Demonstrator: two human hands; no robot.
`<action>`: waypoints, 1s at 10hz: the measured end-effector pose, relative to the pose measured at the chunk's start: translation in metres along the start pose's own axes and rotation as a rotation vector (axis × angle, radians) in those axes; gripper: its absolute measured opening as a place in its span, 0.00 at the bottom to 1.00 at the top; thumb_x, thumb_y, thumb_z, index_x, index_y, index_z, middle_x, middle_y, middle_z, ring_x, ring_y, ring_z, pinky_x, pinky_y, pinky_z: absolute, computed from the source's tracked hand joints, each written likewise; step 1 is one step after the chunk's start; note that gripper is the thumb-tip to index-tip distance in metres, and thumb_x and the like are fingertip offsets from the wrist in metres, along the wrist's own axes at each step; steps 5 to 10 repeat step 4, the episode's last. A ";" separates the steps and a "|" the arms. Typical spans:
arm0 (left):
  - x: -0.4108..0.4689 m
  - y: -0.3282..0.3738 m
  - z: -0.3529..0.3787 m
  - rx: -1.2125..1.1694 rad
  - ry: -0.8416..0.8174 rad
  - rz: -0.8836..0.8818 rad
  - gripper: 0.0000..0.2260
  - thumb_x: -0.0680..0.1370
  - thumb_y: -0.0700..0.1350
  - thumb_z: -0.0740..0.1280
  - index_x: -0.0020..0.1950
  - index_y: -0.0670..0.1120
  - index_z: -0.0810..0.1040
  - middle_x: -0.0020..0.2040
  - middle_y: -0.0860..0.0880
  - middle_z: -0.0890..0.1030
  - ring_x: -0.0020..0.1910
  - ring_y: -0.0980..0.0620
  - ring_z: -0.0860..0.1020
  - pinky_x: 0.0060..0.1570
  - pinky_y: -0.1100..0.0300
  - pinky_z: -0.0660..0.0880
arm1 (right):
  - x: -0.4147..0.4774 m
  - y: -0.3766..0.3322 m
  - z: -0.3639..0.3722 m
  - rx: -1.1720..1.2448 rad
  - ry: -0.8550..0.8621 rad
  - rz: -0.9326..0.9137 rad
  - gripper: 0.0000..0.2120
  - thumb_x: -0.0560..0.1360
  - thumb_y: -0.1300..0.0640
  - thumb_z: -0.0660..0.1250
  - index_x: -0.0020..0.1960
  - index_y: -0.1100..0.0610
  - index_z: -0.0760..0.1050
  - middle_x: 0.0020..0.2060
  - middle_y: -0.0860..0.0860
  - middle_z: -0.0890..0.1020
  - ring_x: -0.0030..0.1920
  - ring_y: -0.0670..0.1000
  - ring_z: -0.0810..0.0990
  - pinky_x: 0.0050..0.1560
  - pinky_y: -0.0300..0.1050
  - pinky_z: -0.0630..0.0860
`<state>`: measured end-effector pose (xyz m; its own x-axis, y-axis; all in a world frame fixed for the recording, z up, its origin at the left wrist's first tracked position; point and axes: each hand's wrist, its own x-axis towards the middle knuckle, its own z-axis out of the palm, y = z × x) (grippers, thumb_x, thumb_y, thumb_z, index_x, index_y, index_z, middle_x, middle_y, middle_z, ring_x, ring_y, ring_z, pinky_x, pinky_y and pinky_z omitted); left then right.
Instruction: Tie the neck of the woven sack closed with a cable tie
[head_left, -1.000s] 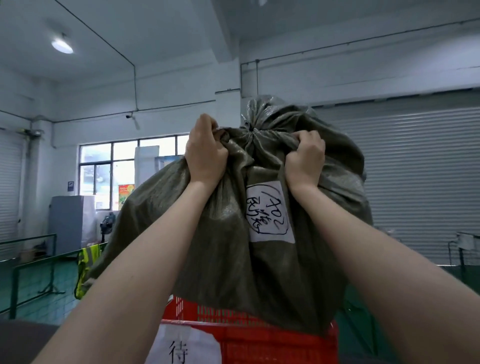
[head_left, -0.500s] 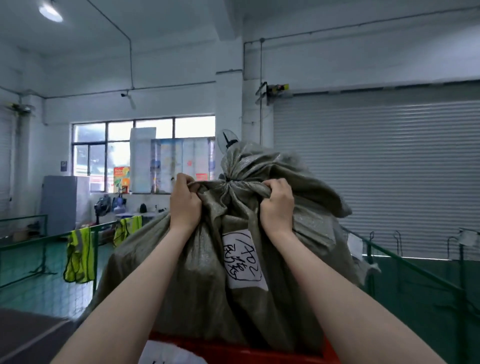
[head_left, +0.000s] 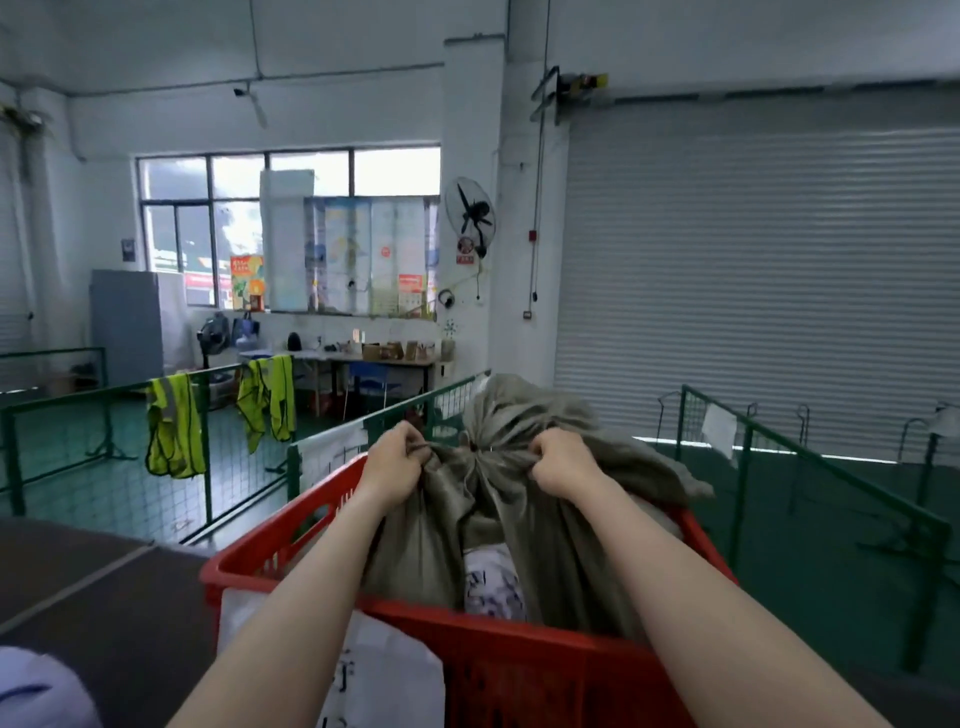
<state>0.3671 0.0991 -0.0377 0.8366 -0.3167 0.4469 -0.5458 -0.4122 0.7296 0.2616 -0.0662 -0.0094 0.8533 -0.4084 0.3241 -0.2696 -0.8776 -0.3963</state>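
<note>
An olive-green woven sack (head_left: 524, 525) sits inside a red plastic crate (head_left: 524, 654). Its neck (head_left: 475, 448) is bunched tight, with loose fabric flaring above the bunch. A white handwritten label (head_left: 491, 582) shows on the sack's near side. My left hand (head_left: 397, 462) grips a fold of sack fabric just left of the neck. My right hand (head_left: 558, 462) grips a fold just right of it. Something dark shows at the neck, too small to tell if it is a cable tie.
Green wire-mesh fence panels (head_left: 249, 441) stand left and right of the crate, with yellow vests (head_left: 174, 426) hung on them. A paper sign (head_left: 384, 675) hangs on the crate's front. A grey roller shutter (head_left: 753, 291) fills the right wall. A dark surface (head_left: 104, 597) lies at lower left.
The sack has come down from face height into the red crate, both hands keeping their grip beside the neck. The view has tilted downward.
</note>
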 end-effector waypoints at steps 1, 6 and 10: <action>-0.013 -0.025 0.008 0.220 -0.198 -0.037 0.03 0.75 0.41 0.66 0.48 0.45 0.76 0.54 0.43 0.80 0.49 0.49 0.74 0.48 0.60 0.67 | -0.011 0.016 0.031 -0.166 -0.231 0.060 0.11 0.71 0.62 0.63 0.52 0.63 0.77 0.56 0.60 0.80 0.55 0.57 0.79 0.47 0.43 0.72; -0.012 0.022 -0.017 0.305 -0.226 0.052 0.16 0.74 0.36 0.61 0.61 0.44 0.74 0.60 0.42 0.77 0.59 0.45 0.75 0.56 0.56 0.71 | -0.018 -0.008 -0.012 0.013 -0.012 -0.023 0.14 0.72 0.62 0.60 0.54 0.64 0.78 0.55 0.60 0.81 0.57 0.59 0.78 0.54 0.46 0.74; -0.012 0.022 -0.017 0.305 -0.226 0.052 0.16 0.74 0.36 0.61 0.61 0.44 0.74 0.60 0.42 0.77 0.59 0.45 0.75 0.56 0.56 0.71 | -0.018 -0.008 -0.012 0.013 -0.012 -0.023 0.14 0.72 0.62 0.60 0.54 0.64 0.78 0.55 0.60 0.81 0.57 0.59 0.78 0.54 0.46 0.74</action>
